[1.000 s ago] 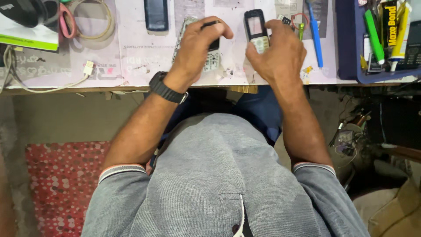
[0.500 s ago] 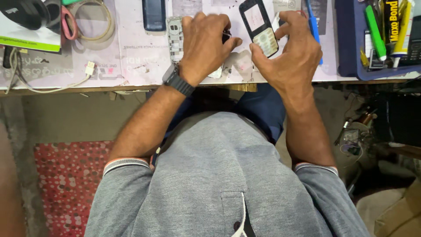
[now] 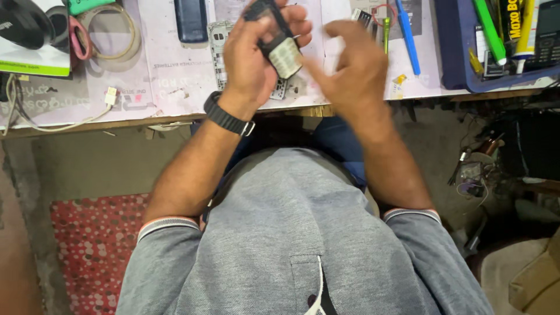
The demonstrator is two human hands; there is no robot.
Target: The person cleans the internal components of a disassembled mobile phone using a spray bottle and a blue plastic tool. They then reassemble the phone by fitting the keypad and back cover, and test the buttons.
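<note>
Left hand [image 3: 254,58]: closed around phone [image 3: 275,41]. Right hand [image 3: 353,73]: at 3 o'clock of phone, fingers loosely spread, holding nothing. Worktop [image 3: 175,87] beneath.

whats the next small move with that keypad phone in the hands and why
Probably bring the right hand back onto the keypad phone. Only the left hand grips it, raised above the bench, while the right hand's fingers hang open just beside it, touching nothing; a second grip would steady it.
</note>
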